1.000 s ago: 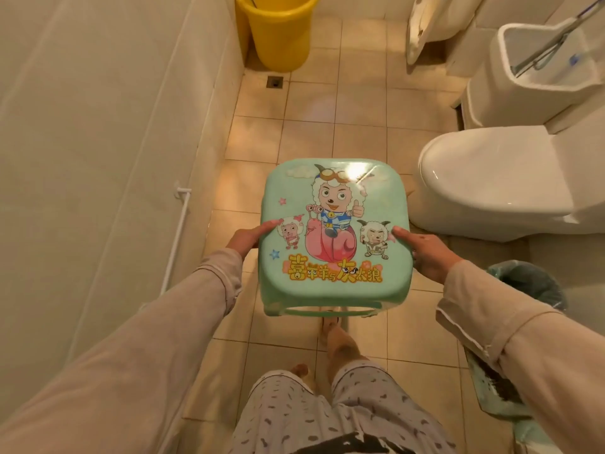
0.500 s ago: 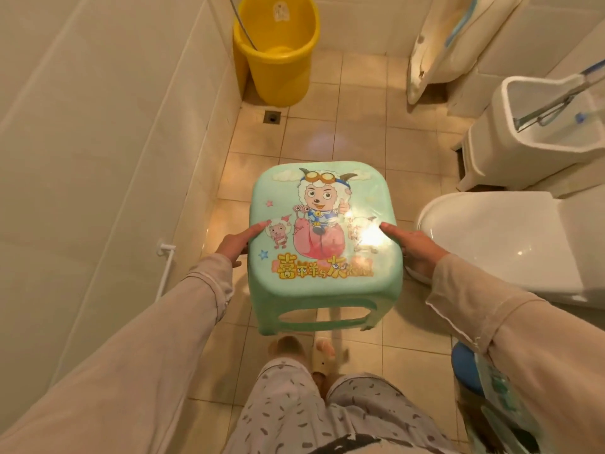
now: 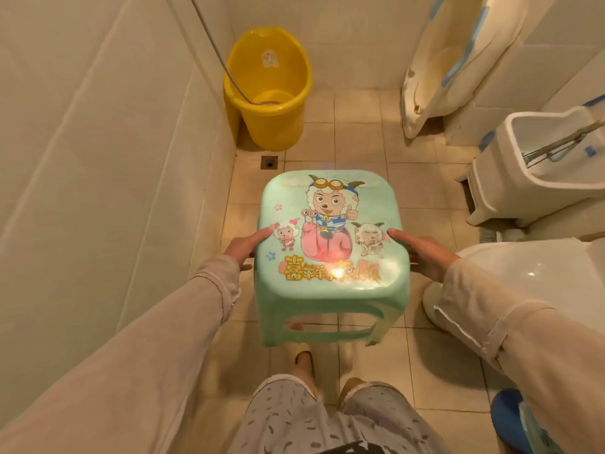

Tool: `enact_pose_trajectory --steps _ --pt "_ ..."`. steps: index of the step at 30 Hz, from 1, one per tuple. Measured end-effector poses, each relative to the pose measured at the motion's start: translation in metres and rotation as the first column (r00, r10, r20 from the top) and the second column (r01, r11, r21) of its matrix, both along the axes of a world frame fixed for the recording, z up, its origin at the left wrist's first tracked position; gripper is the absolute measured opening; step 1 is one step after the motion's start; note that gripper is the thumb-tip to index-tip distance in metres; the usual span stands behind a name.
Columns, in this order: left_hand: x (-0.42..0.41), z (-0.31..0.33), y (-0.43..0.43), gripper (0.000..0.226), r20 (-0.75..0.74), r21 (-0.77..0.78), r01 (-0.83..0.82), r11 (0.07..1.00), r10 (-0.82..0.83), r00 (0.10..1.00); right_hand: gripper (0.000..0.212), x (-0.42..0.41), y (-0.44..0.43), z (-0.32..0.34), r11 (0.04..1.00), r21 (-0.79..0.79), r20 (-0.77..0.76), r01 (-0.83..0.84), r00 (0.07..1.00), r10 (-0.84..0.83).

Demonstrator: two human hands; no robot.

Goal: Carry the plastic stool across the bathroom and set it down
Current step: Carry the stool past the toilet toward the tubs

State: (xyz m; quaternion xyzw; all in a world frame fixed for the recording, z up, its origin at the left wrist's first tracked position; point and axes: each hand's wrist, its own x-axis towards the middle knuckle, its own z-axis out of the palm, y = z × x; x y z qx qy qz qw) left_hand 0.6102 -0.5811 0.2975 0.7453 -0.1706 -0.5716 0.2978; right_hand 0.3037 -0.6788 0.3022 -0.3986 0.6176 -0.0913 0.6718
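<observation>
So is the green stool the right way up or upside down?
Right way up. The stool shows its cartoon seat on top, with the legs pointing down toward the floor, held between the left hand and right hand.

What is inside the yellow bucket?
The yellow bucket holds shallow water and the lower end of a thin hose. Its near wall hides part of the bottom.

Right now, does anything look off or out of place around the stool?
One thing: the toilet tank at right has no lid on it, so its inner rod shows. Otherwise nothing stands out. The stool is level between the left hand and right hand, and the bucket stands upright in the corner.
</observation>
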Motion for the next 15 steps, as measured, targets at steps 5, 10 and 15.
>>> enact_pose_trajectory --steps 5,10,15 --pt "0.033 0.007 -0.071 0.056 0.001 -0.040 0.043 0.998 -0.043 0.999 0.037 0.031 -0.051 0.011 0.995 -0.031 0.017 0.100 0.995 -0.099" --pt "0.048 0.008 -0.131 0.050 -0.009 -0.019 0.127 0.992 -0.127 0.992 0.049 0.038 -0.091 0.009 0.986 -0.030 0.010 0.167 0.986 -0.167" --pt "0.048 -0.005 -0.191 0.029 -0.016 -0.017 0.125 0.992 -0.125 0.992 0.055 0.036 -0.135 -0.001 0.984 0.014 0.019 0.175 0.984 -0.176"
